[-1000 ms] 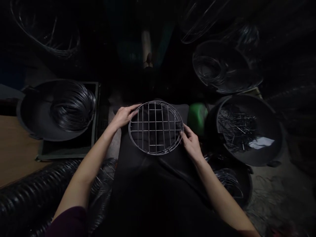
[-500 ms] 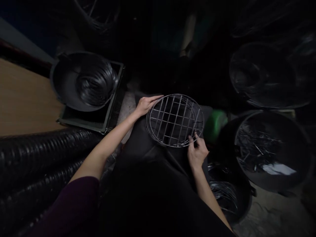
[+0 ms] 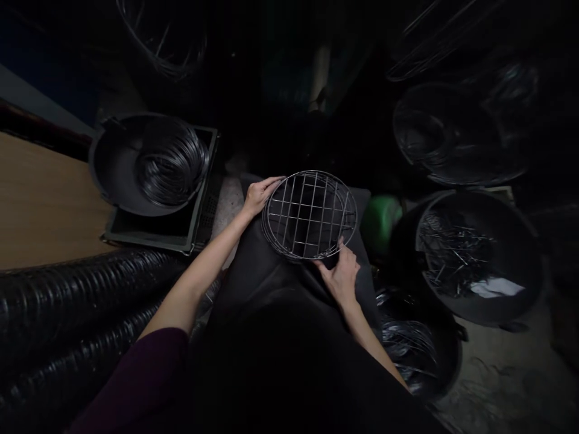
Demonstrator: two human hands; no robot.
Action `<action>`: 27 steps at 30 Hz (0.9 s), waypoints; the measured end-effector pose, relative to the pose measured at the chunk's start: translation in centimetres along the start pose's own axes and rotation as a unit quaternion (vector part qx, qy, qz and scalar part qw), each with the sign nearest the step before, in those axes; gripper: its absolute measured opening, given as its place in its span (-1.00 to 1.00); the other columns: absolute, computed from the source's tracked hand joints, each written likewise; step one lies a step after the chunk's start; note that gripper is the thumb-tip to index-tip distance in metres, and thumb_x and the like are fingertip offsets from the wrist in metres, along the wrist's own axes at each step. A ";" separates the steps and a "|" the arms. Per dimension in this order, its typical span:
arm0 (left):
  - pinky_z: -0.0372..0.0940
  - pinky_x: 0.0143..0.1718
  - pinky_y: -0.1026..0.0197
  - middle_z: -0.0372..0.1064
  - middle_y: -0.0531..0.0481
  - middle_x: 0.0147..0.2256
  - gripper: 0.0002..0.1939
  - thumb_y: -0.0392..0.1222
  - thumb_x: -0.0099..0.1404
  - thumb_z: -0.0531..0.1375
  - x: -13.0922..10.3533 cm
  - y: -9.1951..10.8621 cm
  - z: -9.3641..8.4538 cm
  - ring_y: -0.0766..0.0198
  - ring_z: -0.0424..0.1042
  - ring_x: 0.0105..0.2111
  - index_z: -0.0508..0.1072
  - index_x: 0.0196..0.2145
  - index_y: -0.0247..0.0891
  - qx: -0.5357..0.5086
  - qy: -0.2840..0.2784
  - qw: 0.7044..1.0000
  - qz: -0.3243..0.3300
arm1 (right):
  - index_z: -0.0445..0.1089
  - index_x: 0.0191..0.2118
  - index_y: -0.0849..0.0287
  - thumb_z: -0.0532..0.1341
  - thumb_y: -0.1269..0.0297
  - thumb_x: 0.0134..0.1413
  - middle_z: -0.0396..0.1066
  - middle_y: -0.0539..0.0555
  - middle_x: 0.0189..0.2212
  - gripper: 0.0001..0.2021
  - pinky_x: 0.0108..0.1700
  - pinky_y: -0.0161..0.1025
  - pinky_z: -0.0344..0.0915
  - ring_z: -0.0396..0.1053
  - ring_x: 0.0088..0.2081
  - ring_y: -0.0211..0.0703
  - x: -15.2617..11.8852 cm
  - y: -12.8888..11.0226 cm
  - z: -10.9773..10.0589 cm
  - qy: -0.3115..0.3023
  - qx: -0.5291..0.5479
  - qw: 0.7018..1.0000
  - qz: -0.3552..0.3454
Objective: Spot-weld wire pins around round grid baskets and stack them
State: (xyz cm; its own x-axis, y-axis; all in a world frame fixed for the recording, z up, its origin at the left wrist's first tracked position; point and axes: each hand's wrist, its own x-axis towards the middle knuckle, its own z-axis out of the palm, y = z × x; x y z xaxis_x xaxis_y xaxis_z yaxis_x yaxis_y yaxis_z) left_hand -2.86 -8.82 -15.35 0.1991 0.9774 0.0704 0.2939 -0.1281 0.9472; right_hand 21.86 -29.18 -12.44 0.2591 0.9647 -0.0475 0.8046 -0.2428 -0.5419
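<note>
A round wire grate (image 3: 308,217) with crossed bars inside a ring lies over the dark cloth (image 3: 280,289) across my lap. Below its top ring more rings show, so it looks like a stack or a layered frame; I cannot tell which. My left hand (image 3: 260,196) grips its upper left rim, fingers stretched along the edge. At the lower right, my right hand (image 3: 341,274) holds the rim, with the thumb under the near edge and the fingers against the right side.
On the left, a black tub (image 3: 111,163) with coiled wire (image 3: 169,166) rests on a green crate (image 3: 145,238). Long ribbed black rolls (image 3: 67,295) lie below it. To the right are a green object (image 3: 382,220), a tub (image 3: 511,241) of short wire pieces (image 3: 456,253) and another wire-filled tub (image 3: 409,349).
My right hand has shifted left along the rim, and its thumb has moved to the near edge. The view has swung slightly right. My left hand keeps its place on the grate.
</note>
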 end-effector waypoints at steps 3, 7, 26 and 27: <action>0.35 0.02 0.18 0.56 -0.11 -0.11 -0.56 0.06 0.41 0.09 0.2 2.0 -0.9 0.21 0.53 -0.12 0.53 0.04 -0.27 -0.001 0.051 0.999 -0.016 | 0.38 0.13 0.22 0.17 -0.20 0.09 0.42 0.29 0.03 -0.34 0.12 0.14 0.30 0.38 0.04 0.08 1.2 0.1 -3.0 -0.009 0.114 0.993 0.019; 0.36 0.03 0.14 0.57 -0.10 -0.12 -0.48 0.14 0.33 0.18 1.3 4.7 -2.3 0.13 0.53 -0.08 0.52 0.06 -0.28 -0.026 -0.039 0.998 -0.030 | 0.38 0.16 0.16 0.11 -0.08 0.21 0.40 0.21 0.12 -0.45 0.25 0.07 0.22 0.34 0.14 0.01 4.1 -1.4 -6.2 0.020 0.201 0.977 0.066; 0.35 0.12 0.12 0.53 -0.05 -0.01 -0.60 0.00 0.33 0.19 2.4 4.1 -2.2 0.07 0.52 0.00 0.55 0.03 -0.23 0.070 -0.116 0.990 0.027 | 0.32 0.24 0.20 0.16 0.12 0.12 0.42 0.13 0.12 -0.43 0.22 0.01 0.28 0.37 0.14 0.01 5.6 -2.5 -2.9 0.001 0.227 0.970 0.087; 0.35 0.12 0.11 0.54 -0.06 -0.01 -0.56 0.05 0.32 0.20 2.2 3.8 -2.0 0.07 0.51 0.00 0.55 0.03 -0.25 0.052 -0.100 0.993 0.025 | 0.35 0.21 0.20 0.14 0.12 0.14 0.44 0.14 0.09 -0.46 0.21 -0.02 0.29 0.38 0.12 -0.01 5.1 -2.9 -2.5 0.031 0.220 0.971 0.089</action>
State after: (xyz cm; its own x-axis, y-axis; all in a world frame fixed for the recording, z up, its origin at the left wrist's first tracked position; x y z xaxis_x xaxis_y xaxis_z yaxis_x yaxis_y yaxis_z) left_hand -3.21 -6.83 -10.96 0.3938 0.9182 0.0434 0.3727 -0.2027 0.9055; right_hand 22.23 -23.86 -9.00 0.4146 0.9006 -0.1302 0.4415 -0.3242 -0.8366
